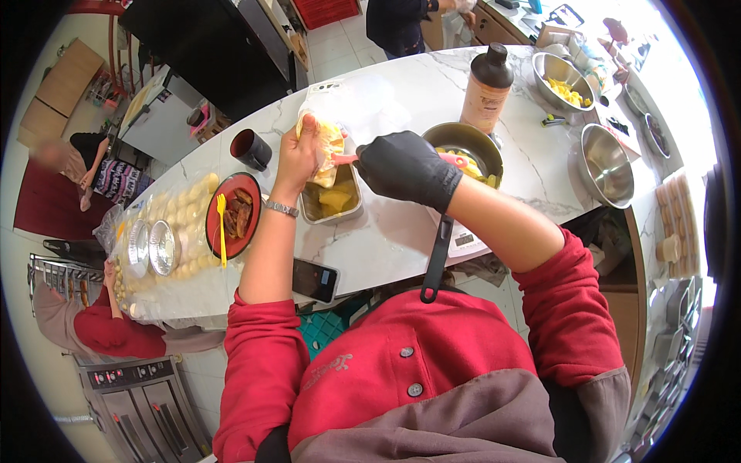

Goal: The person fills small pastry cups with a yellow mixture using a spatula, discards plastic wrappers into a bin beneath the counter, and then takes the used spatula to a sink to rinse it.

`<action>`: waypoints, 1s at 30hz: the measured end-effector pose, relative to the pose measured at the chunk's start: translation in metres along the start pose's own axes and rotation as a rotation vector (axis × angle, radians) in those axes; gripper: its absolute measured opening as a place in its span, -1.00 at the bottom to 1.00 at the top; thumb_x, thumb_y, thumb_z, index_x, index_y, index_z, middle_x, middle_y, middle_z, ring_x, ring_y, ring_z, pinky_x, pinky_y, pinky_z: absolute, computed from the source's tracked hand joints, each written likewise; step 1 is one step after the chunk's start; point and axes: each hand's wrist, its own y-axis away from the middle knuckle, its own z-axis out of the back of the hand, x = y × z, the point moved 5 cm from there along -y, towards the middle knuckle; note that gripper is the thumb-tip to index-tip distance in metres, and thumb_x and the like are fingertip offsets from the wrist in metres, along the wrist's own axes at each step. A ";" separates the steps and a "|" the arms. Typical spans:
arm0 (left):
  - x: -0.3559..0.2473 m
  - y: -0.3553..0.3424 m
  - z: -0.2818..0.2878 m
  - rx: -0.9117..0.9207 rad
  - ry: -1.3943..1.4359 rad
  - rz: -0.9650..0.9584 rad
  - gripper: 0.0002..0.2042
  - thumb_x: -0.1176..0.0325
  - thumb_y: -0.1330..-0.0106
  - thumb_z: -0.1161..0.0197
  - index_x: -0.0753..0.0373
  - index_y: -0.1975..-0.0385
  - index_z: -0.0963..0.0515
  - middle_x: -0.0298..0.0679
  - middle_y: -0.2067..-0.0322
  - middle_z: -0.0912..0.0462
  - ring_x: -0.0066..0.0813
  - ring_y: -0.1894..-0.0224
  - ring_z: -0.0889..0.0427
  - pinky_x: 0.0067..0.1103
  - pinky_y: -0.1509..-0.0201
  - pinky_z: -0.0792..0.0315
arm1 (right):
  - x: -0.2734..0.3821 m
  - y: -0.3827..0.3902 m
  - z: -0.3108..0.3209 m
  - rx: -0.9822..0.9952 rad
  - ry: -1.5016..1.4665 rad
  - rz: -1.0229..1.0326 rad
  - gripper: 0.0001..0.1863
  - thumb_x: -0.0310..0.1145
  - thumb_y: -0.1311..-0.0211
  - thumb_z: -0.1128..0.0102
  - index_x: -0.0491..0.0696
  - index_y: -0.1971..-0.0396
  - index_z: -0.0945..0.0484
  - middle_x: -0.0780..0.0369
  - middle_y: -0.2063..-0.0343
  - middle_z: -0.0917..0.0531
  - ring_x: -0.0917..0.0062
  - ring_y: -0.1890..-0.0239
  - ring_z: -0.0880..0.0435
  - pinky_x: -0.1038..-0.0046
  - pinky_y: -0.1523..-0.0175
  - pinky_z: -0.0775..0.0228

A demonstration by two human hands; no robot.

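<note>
Raised above the counter, my left hand (303, 154) is closed around a crumpled clear plastic bag (330, 139) with something yellow in it. My right hand (409, 168), in a black glove, grips a pink long-handled utensil (345, 159). One end of that utensil meets the bag, and its kind is hard to make out. Under the bag sits a rectangular metal container (333, 219) holding yellow pieces (333, 199). Partly behind my right hand is a dark pot (494, 147) with a black handle (438, 258) and yellow pieces inside. It rests on a white scale (465, 241).
A brown bottle (486, 89) stands beyond the pot. Metal bowls (606, 166) line the right side. To the left are a dark cup (251, 149), a red-rimmed plate (251, 185) with a yellow fork, dough balls (189, 197) under plastic, and a phone (315, 280). Other people work around the counter.
</note>
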 end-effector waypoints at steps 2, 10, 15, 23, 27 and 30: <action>-0.005 0.002 -0.013 0.041 0.135 0.030 -0.49 -0.08 -0.25 0.06 0.38 0.44 -0.48 -0.20 0.46 -0.57 -0.53 0.41 -0.55 -0.63 0.43 -0.47 | -0.002 -0.005 -0.001 0.028 0.006 0.013 -0.77 -0.30 -0.05 0.04 -0.06 0.65 -0.54 0.16 0.69 -0.56 0.28 0.62 -0.57 0.34 0.51 -0.41; -0.004 0.005 -0.020 0.062 0.214 0.059 -0.39 -0.16 -0.22 0.13 0.42 0.40 -0.47 -0.08 0.41 -0.58 -0.41 0.40 -0.59 -0.57 0.53 -0.55 | 0.010 -0.011 -0.010 -0.051 0.092 0.143 -0.89 -0.39 0.16 -0.05 -0.05 0.70 -0.54 0.15 0.68 -0.56 0.30 0.62 -0.58 0.35 0.50 -0.41; -0.017 0.007 -0.020 0.138 0.296 0.171 -0.46 -0.12 -0.20 0.04 0.38 0.33 -0.49 -0.16 0.35 -0.58 -0.49 0.33 -0.56 -0.55 0.42 -0.53 | 0.001 -0.010 -0.013 0.031 0.005 0.120 -0.85 -0.37 0.08 -0.01 -0.07 0.64 -0.55 0.12 0.66 -0.57 0.27 0.59 -0.58 0.32 0.48 -0.41; 0.019 0.022 0.023 0.231 -0.218 0.178 -0.64 0.14 -0.24 -0.10 0.32 0.14 -0.48 -0.36 0.33 -0.56 -0.71 0.29 -0.47 -0.75 0.15 -0.32 | -0.018 -0.010 -0.016 0.208 -0.206 -0.057 -0.64 -0.20 -0.21 0.17 -0.11 0.49 -0.56 0.03 0.54 -0.57 0.16 0.45 -0.56 0.26 0.26 -0.39; 0.024 0.025 0.035 0.036 -0.118 0.113 -0.70 0.17 -0.28 -0.05 0.31 0.25 -0.50 -0.46 0.41 -0.51 -0.79 0.41 -0.38 -0.80 0.29 -0.27 | -0.023 -0.006 -0.011 0.168 -0.311 -0.062 -0.63 -0.20 -0.16 0.09 -0.21 0.50 -0.55 -0.04 0.53 -0.56 0.11 0.43 -0.56 0.26 0.27 -0.38; 0.020 0.023 0.033 -0.104 -0.012 0.061 -0.73 0.16 -0.31 -0.02 0.25 0.43 -0.47 -0.54 0.54 -0.39 -0.83 0.53 -0.23 -0.81 0.45 -0.17 | -0.027 -0.003 -0.013 0.206 -0.277 -0.087 -0.63 -0.16 -0.21 0.15 -0.12 0.46 -0.55 0.03 0.54 -0.57 0.16 0.44 -0.55 0.28 0.25 -0.38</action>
